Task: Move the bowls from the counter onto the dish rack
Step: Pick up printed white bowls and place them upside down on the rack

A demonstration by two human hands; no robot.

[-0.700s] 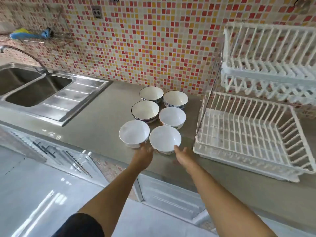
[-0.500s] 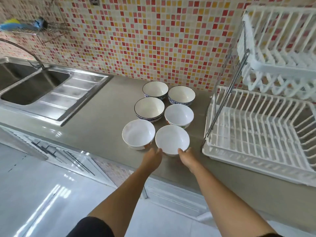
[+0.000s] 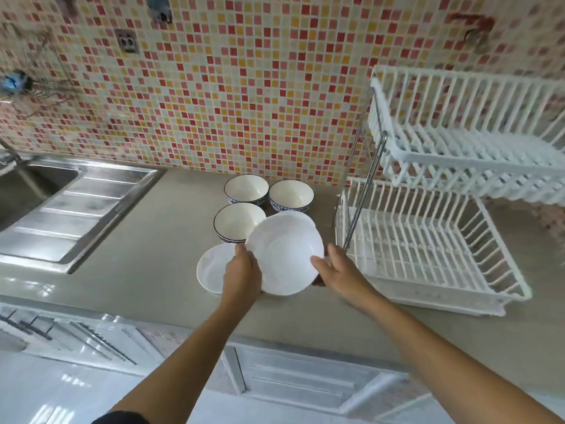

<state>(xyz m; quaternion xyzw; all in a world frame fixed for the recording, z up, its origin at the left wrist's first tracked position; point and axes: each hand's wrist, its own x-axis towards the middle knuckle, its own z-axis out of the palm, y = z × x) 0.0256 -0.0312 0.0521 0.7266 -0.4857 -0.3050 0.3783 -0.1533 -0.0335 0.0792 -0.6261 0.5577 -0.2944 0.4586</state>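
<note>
We hold a white bowl [image 3: 284, 255] between our left hand [image 3: 243, 275] and right hand [image 3: 339, 270], gripping opposite rims. It hangs above the counter's [image 3: 146, 255] front edge, beside the dish rack [image 3: 428, 255].

Bkgd: mosaic wall [image 3: 229, 96], small tiles in red/pink/yellow/cream. Two outlets on wall, upper [image 3: 159, 9] & lower [image 3: 127, 41]. Steel sink [image 3: 36, 182] at left w/ ribbed drainboard [image 3: 76, 212] on its right side. Tap [image 3: 7, 156] at far left edge, mostly cut off. Wire shelf [image 3: 39, 87] on wall upper left, blue item [image 3: 13, 81] on it, blurred. White cabinets [image 3: 305, 381] below front edge. Glossy floor [image 3: 46, 399] lower left.
</note>
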